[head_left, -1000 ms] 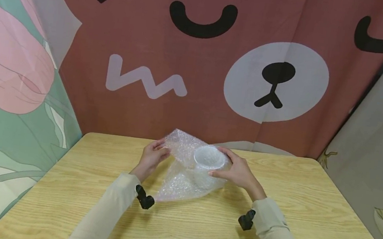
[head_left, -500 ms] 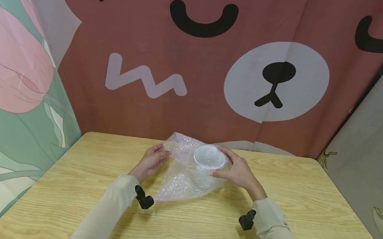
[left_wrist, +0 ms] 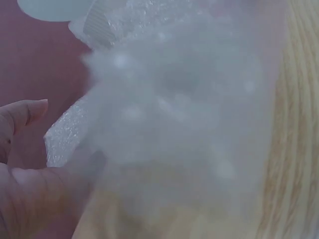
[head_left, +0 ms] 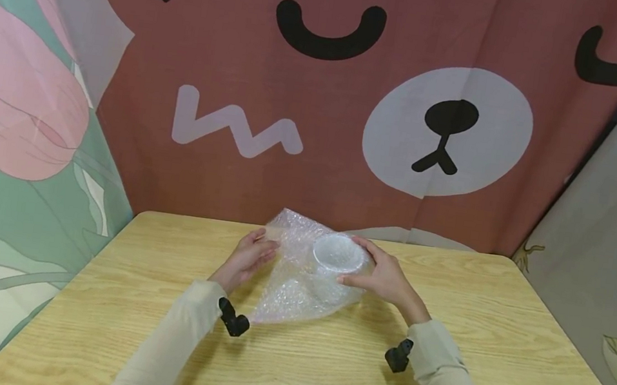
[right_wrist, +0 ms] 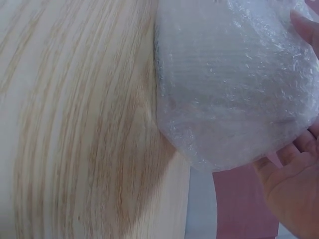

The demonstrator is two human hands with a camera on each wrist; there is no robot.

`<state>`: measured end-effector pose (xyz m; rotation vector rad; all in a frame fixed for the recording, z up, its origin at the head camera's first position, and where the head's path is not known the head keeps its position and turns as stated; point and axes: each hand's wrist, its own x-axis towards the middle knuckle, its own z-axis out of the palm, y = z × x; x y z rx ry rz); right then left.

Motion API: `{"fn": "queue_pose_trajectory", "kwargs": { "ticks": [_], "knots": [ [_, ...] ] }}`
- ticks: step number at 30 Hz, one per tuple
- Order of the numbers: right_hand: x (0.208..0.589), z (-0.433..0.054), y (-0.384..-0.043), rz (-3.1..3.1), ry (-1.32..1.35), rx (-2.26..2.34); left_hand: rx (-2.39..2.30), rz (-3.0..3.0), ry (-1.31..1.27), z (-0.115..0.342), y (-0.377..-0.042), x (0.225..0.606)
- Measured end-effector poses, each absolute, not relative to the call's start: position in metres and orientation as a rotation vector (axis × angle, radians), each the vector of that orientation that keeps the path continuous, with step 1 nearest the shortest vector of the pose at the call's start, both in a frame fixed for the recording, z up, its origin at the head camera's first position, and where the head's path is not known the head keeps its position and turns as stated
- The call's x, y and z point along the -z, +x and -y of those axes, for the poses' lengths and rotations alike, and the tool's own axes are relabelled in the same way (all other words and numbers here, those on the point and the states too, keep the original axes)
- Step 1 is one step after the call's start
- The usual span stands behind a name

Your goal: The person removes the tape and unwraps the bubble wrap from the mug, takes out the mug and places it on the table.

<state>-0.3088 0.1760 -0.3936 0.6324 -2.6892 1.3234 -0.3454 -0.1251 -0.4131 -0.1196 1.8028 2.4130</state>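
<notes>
A white round container [head_left: 338,253] with an open-looking rim stands wrapped at its sides in clear bubble wrap [head_left: 295,295], near the far side of the table. My right hand [head_left: 384,280] grips it from the right through the wrap, thumb in front and fingers behind. Faint ribs show through the film on the wrapped side [right_wrist: 214,64] in the right wrist view. My left hand [head_left: 247,259] is at the loose left end of the wrap, fingers fairly straight and not curled round anything. Film blurs much of the left wrist view, where the thumb side of the hand [left_wrist: 30,194] shows.
The light wooden table [head_left: 296,373] ends just behind the wrap. A curtain [head_left: 322,90] with a printed bear face hangs at its far edge, and more printed cloth hangs on both sides. A black wrist camera [head_left: 233,318] sits below each hand.
My left fingers have straightened and shifted slightly at the wrap's left edge. The wrap's upper left corner dipped, then rose again. My right hand and the container have stayed in place.
</notes>
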Motion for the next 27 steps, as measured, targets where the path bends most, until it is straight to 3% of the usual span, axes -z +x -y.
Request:
{"fn": "queue_pose_trajectory", "kwargs": {
  "ticks": [27],
  "knots": [
    [0.377,-0.183,-0.301,2.765,0.710,-1.144,-1.995,-2.453,0.237,0.121,-0.314,0.366]
  ]
}}
